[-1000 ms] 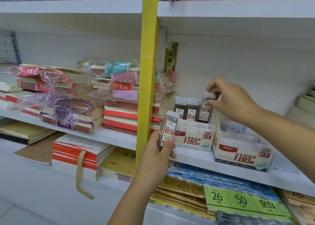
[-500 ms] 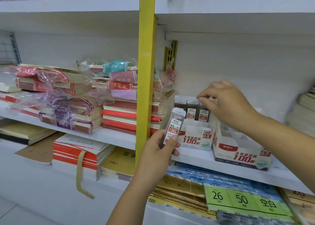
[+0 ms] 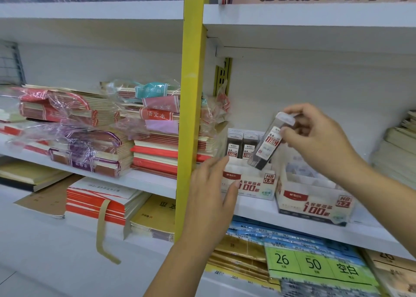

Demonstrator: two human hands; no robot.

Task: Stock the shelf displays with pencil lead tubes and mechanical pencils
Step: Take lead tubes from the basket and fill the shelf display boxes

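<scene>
At a stationery shelf (image 3: 252,212), a person's right hand (image 3: 319,143) pinches the capped top of a tilted pencil lead tube (image 3: 267,148), its lower end at the rim of the HB 0.5 display box (image 3: 254,184), where two tubes (image 3: 234,147) stand upright. The left hand (image 3: 211,195), fingers straight and holding nothing, is at that box's front left corner.

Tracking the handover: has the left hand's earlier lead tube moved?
Yes: the lead tube went right, away from the yellow post, into the right hand.

Bare left hand (image 3: 209,202), bare right hand (image 3: 319,139)
</scene>
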